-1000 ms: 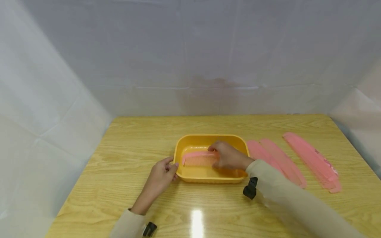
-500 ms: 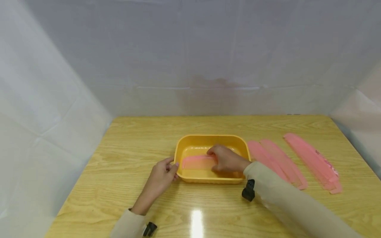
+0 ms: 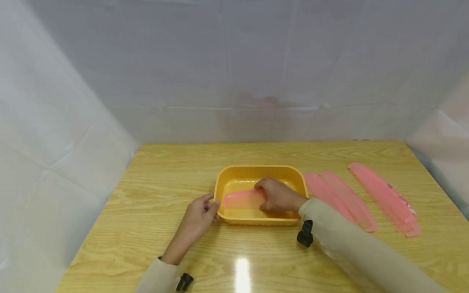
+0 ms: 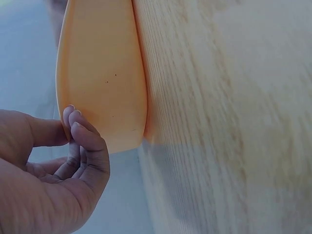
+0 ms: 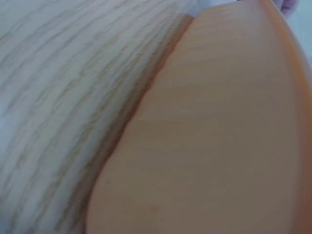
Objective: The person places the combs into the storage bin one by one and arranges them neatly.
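A yellow plastic basin (image 3: 260, 222) stands on the wooden table. My left hand (image 3: 196, 217) pinches the basin's left rim between thumb and curled fingers; the left wrist view shows the same hand (image 4: 73, 170) at the rim's corner. Inside the basin lies a pink comb (image 3: 239, 199), teeth toward me. My right hand (image 3: 280, 196) reaches over the right side and grips the comb's right end, its fingers covering that part. In the right wrist view the basin's outer wall (image 5: 209, 126) fills much of the picture and hides the right hand.
Right of the basin, two pink combs (image 3: 348, 199) lie side by side, partly behind the right sleeve (image 3: 351, 240). Farther right is another pair of overlapping pink combs (image 3: 384, 195). White sheeting (image 3: 220, 81) hangs behind and beside the table (image 3: 176, 171).
My right hand has lowered slightly with the comb inside the basin; the comb has shifted slightly toward me. The left hand and basin have stayed put.
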Action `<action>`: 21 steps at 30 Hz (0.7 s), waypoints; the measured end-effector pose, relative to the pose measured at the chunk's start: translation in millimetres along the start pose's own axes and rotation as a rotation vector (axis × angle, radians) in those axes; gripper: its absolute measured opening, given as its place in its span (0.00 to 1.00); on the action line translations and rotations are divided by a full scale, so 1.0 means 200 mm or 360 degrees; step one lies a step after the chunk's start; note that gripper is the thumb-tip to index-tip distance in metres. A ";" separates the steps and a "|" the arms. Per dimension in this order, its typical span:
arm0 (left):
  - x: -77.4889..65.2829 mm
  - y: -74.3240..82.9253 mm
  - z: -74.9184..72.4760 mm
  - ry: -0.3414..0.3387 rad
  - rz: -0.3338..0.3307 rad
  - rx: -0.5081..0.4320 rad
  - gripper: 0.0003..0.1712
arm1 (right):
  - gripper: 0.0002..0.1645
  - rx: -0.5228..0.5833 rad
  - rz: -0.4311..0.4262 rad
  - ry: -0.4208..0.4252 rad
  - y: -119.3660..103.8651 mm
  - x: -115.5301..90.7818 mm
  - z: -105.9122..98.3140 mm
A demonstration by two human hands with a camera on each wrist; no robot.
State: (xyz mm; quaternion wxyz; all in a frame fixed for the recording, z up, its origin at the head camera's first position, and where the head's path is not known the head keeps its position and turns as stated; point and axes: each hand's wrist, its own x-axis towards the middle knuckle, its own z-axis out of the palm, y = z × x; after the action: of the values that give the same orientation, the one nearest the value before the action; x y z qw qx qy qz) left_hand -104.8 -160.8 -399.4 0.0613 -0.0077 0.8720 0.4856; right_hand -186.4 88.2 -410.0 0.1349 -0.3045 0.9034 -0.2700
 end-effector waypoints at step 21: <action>0.02 -0.02 0.00 -0.0014 0.0028 -0.0042 0.26 | 0.41 0.0142 0.0141 0.0238 0.06 -0.20 -0.34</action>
State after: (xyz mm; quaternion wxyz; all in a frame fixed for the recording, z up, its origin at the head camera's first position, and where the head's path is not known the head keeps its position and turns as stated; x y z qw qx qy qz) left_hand -107.9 -162.6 -403.0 0.0608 0.0013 0.8653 0.4976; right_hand -190.0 149.3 -357.8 0.0924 -0.2370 0.9107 -0.3255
